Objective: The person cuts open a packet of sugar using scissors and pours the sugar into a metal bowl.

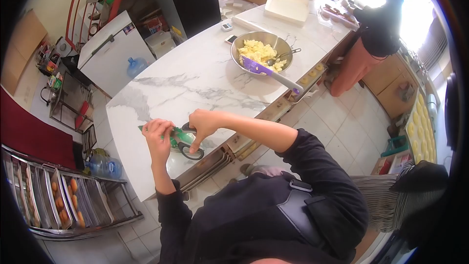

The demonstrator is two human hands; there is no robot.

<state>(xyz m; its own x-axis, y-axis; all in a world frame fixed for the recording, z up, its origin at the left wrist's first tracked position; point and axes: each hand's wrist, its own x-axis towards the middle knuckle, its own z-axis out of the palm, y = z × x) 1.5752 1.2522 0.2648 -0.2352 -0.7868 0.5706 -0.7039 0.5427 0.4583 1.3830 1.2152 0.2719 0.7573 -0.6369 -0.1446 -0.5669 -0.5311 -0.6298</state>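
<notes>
Over the near left end of the marble counter, my right hand (205, 123) grips scissors (191, 150) by their dark looped handles. My left hand (159, 134) is closed on a thin green plastic piece (174, 142), perhaps a bag, part of which looks see-through. The scissor blades point toward the green plastic, but my fingers hide whether they touch it. Farther along stands a steel bowl (288, 50) of yellow crumbly mixture (259, 49). A purple spatula (256, 67) rests across its rim, and a metal spoon handle sticks out.
A phone (230, 39), a small white device (226, 27) and an open white box (287, 9) lie on the counter (161, 85). Another person (376, 34) stands at the far right. A rack of trays (63, 195) and water jugs (105, 166) are at lower left.
</notes>
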